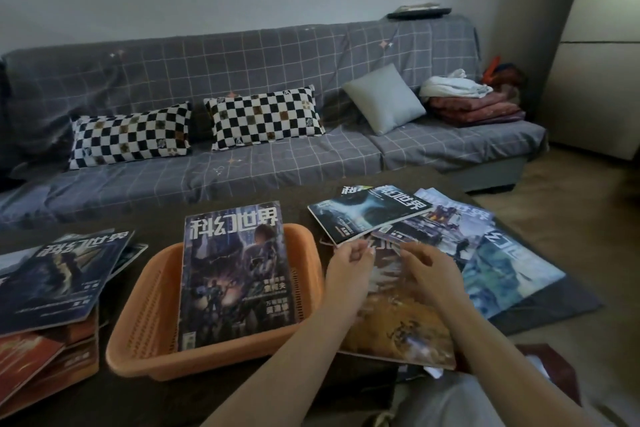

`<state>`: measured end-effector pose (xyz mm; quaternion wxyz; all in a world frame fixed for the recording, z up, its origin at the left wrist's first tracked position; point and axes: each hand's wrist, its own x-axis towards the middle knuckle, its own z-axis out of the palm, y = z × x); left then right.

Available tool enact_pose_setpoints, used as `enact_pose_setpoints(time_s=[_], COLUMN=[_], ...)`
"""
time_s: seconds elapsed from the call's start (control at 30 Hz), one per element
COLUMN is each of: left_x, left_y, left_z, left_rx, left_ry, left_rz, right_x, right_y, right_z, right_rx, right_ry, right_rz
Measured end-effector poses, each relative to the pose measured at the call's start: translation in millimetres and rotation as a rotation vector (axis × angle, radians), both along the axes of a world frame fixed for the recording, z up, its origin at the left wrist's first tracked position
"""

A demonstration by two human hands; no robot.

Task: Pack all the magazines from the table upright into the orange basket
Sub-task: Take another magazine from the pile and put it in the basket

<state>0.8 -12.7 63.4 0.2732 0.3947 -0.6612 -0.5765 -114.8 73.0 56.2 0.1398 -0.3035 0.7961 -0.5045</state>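
Both hands' grip (372, 255) on a brown magazine (398, 319), orange basket (138, 333) beside, loose magazines (498, 253) behind.

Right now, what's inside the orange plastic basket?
One dark-covered magazine stands propped inside the orange plastic basket, leaning against its far rim. The bare slotted floor shows to its left; whatever lies behind or beneath it is hidden.
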Motion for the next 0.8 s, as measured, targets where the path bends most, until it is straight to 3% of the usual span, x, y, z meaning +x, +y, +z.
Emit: enact_pose_setpoints(time_s=[0.27,0.37,0.53,0.8], left_x=[-71.6,-95.2,-117.7,-124.0], left_y=[11.8,4.0,-13.3,-16.0], left_z=[-36.7,-42.3,-47.1,-56.8], left_rx=[0.126,0.036,-0.102,-0.006], left_ry=[-0.056,-0.105,-0.199,-0.044], left_rz=[0.055,0.05,0.063,0.112], right_x=[-65.1,-85.4,-108.0,-124.8], right_y=[17.9,13.2,-3.7,-9.5], right_z=[-43.4,-45.3,-36.4,-41.3], right_rx=[0.164,0.293,0.365,0.332], right_ry=[-0.051,-0.056,-0.23,-0.36], right_rz=[-0.247,-0.36,-0.431,-0.454])
